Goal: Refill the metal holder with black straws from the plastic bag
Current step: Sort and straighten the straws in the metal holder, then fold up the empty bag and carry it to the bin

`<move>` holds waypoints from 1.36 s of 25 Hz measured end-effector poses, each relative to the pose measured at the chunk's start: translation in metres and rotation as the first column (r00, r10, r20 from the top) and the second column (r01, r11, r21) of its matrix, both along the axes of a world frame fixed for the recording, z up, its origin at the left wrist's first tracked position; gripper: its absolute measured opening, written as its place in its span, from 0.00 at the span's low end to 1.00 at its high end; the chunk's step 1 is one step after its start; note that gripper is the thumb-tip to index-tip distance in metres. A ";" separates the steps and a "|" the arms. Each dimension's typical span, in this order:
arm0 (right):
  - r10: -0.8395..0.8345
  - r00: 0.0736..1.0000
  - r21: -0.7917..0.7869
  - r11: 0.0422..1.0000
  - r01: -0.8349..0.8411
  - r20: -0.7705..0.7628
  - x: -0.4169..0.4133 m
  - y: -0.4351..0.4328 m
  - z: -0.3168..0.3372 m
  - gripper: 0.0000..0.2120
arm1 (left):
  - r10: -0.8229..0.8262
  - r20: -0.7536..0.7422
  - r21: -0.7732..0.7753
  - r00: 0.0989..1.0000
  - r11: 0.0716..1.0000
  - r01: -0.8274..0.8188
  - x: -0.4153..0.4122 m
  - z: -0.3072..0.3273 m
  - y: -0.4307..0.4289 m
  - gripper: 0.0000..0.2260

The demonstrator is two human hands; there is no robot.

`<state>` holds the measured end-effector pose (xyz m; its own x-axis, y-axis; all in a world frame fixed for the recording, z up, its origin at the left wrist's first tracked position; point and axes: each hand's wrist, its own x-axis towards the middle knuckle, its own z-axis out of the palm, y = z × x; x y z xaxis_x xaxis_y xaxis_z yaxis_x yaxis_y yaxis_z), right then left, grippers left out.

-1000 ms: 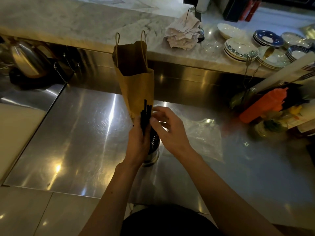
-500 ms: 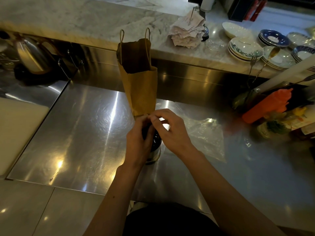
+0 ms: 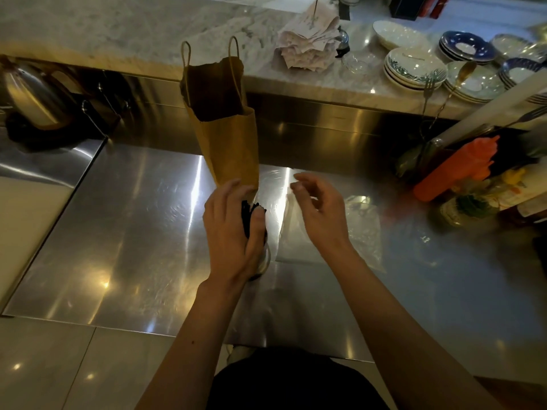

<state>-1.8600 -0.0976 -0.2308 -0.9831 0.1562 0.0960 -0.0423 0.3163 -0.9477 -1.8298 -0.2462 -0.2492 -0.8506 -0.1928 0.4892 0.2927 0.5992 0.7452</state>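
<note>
A bundle of black straws (image 3: 248, 216) stands in the round metal holder (image 3: 262, 261) on the steel counter. My left hand (image 3: 232, 229) wraps around the straws and the holder's top, thumb against the bundle. Most of the holder is hidden behind that hand. My right hand (image 3: 318, 210) hovers just to the right, fingers loosely curled and holding nothing. Under it lies the clear plastic bag (image 3: 352, 235), flat on the counter.
A brown paper bag (image 3: 228, 128) with handles stands right behind the holder. An orange squeeze bottle (image 3: 455, 168) and jars crowd the right side. Stacked plates (image 3: 414, 68) and crumpled napkins (image 3: 307, 45) sit on the marble ledge. A kettle (image 3: 28, 93) is at far left.
The straws have gone down into the holder. My right hand has let go of the bundle and drawn away to the right; my left hand stays around the straws.
</note>
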 end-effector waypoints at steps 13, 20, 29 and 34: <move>0.161 0.843 0.459 0.779 -0.427 0.513 -0.085 0.136 -0.104 0.32 | -0.439 0.759 0.623 0.480 0.276 -0.732 -0.014 -0.059 0.133 0.11; 0.238 0.728 0.555 0.511 -0.656 0.643 -0.118 0.177 -0.144 0.31 | -0.397 0.850 0.482 0.347 0.318 -0.817 -0.011 -0.102 0.181 0.22; 0.264 0.644 0.275 0.742 -0.611 0.718 -0.099 0.212 -0.158 0.19 | -0.336 0.826 0.541 0.452 0.250 -0.803 -0.015 -0.111 0.205 0.10; 0.401 0.625 -0.094 0.881 -0.464 0.670 -0.092 0.224 -0.110 0.09 | -0.366 0.739 0.674 0.566 0.385 -0.631 -0.010 -0.092 0.186 0.04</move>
<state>-1.9521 0.1264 -0.3403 -0.7472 -0.2808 -0.6023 0.4215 0.5005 -0.7562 -1.8400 -0.0601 -0.3411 -0.6198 -0.1778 -0.7643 -0.6074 -0.5080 0.6108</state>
